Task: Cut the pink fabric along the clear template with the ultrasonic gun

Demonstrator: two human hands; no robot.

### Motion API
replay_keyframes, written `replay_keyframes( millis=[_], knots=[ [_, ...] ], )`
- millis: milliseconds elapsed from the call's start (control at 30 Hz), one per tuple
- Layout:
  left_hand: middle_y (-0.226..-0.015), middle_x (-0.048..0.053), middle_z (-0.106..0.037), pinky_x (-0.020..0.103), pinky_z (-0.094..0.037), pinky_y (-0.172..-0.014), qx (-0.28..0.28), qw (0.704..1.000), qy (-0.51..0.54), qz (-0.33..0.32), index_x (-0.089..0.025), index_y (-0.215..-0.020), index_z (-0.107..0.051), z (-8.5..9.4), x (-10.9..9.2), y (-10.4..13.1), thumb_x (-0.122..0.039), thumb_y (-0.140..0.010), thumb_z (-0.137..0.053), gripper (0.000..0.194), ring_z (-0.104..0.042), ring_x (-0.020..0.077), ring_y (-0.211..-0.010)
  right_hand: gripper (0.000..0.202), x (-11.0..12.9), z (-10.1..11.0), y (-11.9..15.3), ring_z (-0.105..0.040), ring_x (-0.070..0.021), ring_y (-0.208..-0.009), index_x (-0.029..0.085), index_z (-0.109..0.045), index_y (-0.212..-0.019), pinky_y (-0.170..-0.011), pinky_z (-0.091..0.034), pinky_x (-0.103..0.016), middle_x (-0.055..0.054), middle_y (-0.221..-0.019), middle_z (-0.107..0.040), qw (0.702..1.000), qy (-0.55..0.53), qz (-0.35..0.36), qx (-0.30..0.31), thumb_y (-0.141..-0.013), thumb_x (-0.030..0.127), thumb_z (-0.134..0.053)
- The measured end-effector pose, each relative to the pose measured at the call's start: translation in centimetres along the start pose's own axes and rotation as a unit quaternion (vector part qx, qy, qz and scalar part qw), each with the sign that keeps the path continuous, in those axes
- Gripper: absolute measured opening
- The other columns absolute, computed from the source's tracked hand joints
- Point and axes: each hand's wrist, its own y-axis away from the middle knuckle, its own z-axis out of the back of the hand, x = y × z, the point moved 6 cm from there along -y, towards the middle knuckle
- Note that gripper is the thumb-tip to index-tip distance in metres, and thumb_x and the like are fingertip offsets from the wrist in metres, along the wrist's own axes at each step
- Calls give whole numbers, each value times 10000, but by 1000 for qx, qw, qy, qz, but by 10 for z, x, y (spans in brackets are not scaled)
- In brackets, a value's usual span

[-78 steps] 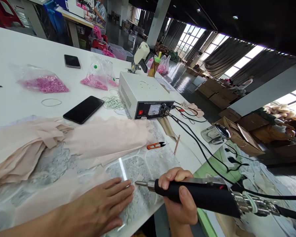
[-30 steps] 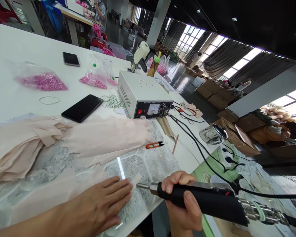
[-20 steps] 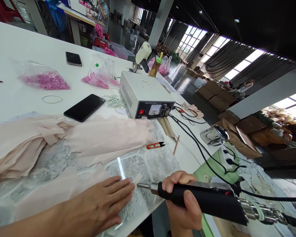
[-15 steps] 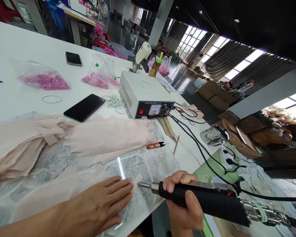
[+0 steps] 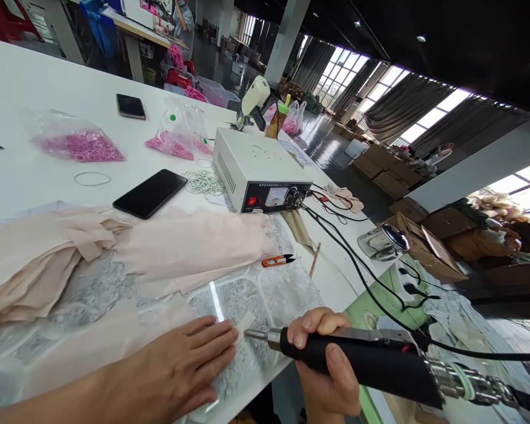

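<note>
My left hand (image 5: 185, 365) lies flat, fingers stretched out, on a pale fabric strip (image 5: 246, 324) over the clear-covered, grey-patterned mat (image 5: 287, 294). My right hand (image 5: 329, 359) is wrapped round a black handheld ultrasonic welder (image 5: 366, 359) with a metal tip. That tip points left and meets the end of the strip, just beside my left fingertips; whether it presses down I cannot tell. Beyond my left hand, pale pink fabric pieces (image 5: 198, 244) are spread out, with a folded heap (image 5: 39, 253) at the left. Orange thread snips (image 5: 277, 260) rest past the tip.
A white control box (image 5: 260, 165) with cables (image 5: 357, 259) stands behind the mat. Near it lie a black phone (image 5: 150, 193), pale elastic bands (image 5: 204, 182) and bags of pink rings (image 5: 79, 141). A glass mug (image 5: 382, 242) is at the right edge. A person (image 5: 184, 26) is far back.
The welder in my right hand has shifted slightly left, its tip a little further along the strip. My left hand has hardly moved.
</note>
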Motion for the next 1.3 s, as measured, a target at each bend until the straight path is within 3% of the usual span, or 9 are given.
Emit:
replay_keyframes(
  millis=[200,333,500,667,867,1133,1300],
  knots=[
    [-1379,58,-641,315,-469,-1035,6,1000,-9,-4,-138,-1323,-624,-2,1,0,-365,-1107,-347,418,-623,214,-1242,114,1,0,2,-620,-120,-618,216,-612,-881,-587,-559,-280,5,-813,-570,1000,18,3,17,-900,328,-620],
    [-1449,85,-578,341,-471,-1067,42,999,1,-18,-127,-1403,-558,-5,2,1,-333,-1060,-482,407,-573,247,-1307,124,5,3,-1,-597,-123,-592,221,-614,-874,-552,-545,-284,4,-798,-557,1000,8,13,-7,-884,344,-619],
    [-1446,79,-585,335,-407,-1145,27,999,-13,-35,-133,-1428,-541,15,7,2,-275,-1031,-523,422,-520,244,-1360,133,7,3,-3,-580,-123,-556,230,-627,-898,-529,-540,-301,4,-800,-557,999,4,34,-25,-876,361,-622],
    [-1429,38,-604,308,-326,-1194,27,997,-67,-36,-172,-1389,-587,30,8,19,-172,-1039,-429,384,-454,197,-1411,146,3,4,1,-610,-118,-589,228,-621,-929,-562,-536,-288,3,-833,-584,1000,-5,24,-16,-887,366,-635],
    [-1442,31,-591,324,-370,-1168,48,992,-115,2,-210,-1382,-597,25,5,37,-129,-995,-456,420,-507,201,-1373,126,3,17,2,-627,-133,-617,226,-597,-916,-594,-548,-315,6,-832,-577,999,16,24,-19,-897,349,-618],
    [-1398,73,-626,348,-491,-1064,61,998,-19,26,-226,-1436,-525,22,7,20,-44,-934,-432,542,-602,243,-1267,135,8,23,0,-617,-145,-580,221,-616,-900,-558,-541,-336,4,-810,-577,997,27,47,-57,-857,349,-630],
    [-1107,58,-694,321,-505,-882,35,990,78,112,-222,-1162,-613,7,21,-2,-112,-1016,-418,267,-658,208,-990,124,7,24,0,-617,-143,-580,225,-627,-911,-567,-539,-335,2,-818,-587,997,27,55,-57,-868,341,-622]
  ],
)
